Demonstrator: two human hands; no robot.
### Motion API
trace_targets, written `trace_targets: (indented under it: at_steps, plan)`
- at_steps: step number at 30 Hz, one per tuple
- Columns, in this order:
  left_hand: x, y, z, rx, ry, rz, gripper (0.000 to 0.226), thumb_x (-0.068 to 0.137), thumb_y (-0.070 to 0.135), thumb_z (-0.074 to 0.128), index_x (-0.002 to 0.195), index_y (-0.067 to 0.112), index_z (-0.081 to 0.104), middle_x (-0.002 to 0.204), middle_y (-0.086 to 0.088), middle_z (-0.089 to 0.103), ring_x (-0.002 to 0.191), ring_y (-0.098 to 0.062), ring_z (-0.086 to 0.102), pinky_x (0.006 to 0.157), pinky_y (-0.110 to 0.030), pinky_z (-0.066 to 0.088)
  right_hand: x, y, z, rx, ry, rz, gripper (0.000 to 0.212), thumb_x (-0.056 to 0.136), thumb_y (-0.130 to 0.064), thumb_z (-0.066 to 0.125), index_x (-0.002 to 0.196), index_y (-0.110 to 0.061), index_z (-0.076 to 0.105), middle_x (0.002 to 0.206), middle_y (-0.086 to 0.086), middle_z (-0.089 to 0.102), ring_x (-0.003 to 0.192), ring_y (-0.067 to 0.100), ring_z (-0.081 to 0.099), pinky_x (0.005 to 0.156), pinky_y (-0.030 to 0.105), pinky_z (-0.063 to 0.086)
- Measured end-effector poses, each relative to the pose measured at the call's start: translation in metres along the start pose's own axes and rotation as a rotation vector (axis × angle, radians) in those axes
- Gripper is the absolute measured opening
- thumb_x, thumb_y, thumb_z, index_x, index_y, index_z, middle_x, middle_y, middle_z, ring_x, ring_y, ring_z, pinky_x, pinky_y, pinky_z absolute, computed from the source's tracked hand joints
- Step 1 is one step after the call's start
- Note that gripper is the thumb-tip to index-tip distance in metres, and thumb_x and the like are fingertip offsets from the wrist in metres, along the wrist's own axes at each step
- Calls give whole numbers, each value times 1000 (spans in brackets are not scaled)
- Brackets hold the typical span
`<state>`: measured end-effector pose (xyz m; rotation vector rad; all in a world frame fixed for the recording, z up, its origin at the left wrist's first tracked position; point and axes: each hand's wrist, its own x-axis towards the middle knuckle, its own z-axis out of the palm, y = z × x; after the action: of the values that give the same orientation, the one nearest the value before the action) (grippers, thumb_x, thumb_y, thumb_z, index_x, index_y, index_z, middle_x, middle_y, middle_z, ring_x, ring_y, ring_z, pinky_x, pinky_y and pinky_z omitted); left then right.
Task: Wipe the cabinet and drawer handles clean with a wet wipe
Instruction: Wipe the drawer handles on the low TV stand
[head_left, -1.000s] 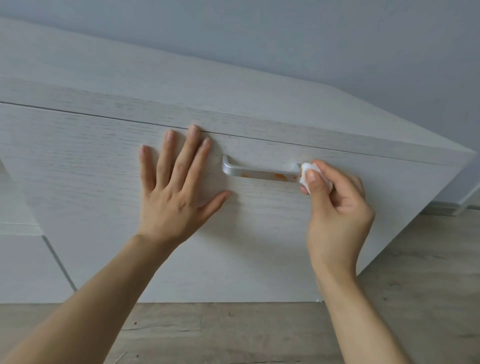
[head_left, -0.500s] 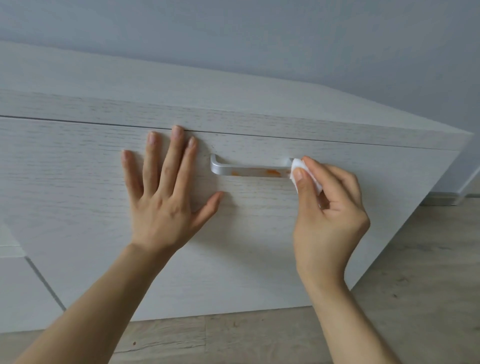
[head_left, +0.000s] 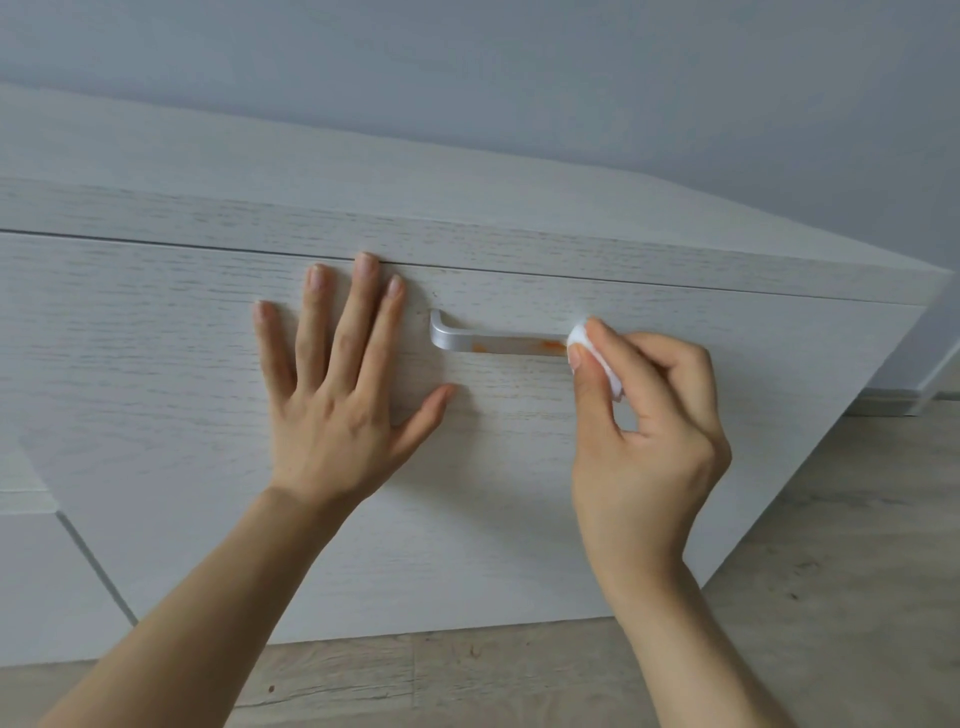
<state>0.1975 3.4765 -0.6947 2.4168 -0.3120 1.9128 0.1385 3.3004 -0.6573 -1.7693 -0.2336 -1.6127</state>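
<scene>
Head view shows the wet wipe moved a little leftward since half a second ago: it now covers the right end of the handle and touches the orange smear, which earlier lay clear of it, so less bare metal shows. The left hand has kept its place on the drawer front, and the smear and a fainter orange fleck farther along the bar remain unwiped. Beyond the fingertips of both hands runs the thin seam under the cabinet top, and above that is the plain grey wall. Below the wrists lies the wood-grain floor, and out past the left forearm a second pale panel sits lower down. The wipe and the fingers of the right hand hide the handle's right post. That hand is curled, pinching the folded white wipe between thumb and forefinger against the bar, with the other fingers tucked toward the palm. The left hand is spread flat, fingers straight and slightly fanned, palm on the drawer front just left of the handle, its thumb reaching below the bar's left bend without touching it. The handle lies between the two hands.
</scene>
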Motion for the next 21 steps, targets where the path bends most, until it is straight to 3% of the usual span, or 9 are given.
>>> trace_targets:
  at_steps: [6, 10, 14, 21]
  plan:
    - [0, 1, -1, -9, 2, 1, 79, 92, 57, 49, 149, 8, 22, 153, -4, 16, 142, -34, 11, 116, -51, -2, -1, -3, -1, 35, -26, -13, 16, 81, 2, 70, 97, -1, 71, 86, 8, 60, 78, 1, 52, 77, 10, 44]
    - [1, 0, -1, -10, -1, 0, 79, 92, 57, 48, 149, 8, 22, 154, -3, 15, 142, -33, 10, 116, -50, -3, 0, 0, -6, 109, 46, 126, 19, 84, -6, 68, 102, -8, 68, 92, 0, 56, 77, 4, 56, 75, 19, 49]
    - [1, 0, -1, -13, -6, -6, 79, 92, 57, 47, 149, 8, 22, 154, -6, 18, 142, -33, 9, 116, -50, -4, -6, -6, 3, 61, -12, 6, 15, 80, 1, 71, 95, -1, 71, 89, 3, 58, 75, 3, 54, 75, 11, 47]
    - [1, 1, -2, -15, -2, -2, 78, 93, 57, 47, 149, 8, 22, 154, 0, 12, 142, -33, 9, 116, -50, -3, -5, -11, 6, 55, 9, 55, 16, 81, 2, 71, 96, -1, 71, 88, 8, 60, 77, -1, 55, 75, 8, 45]
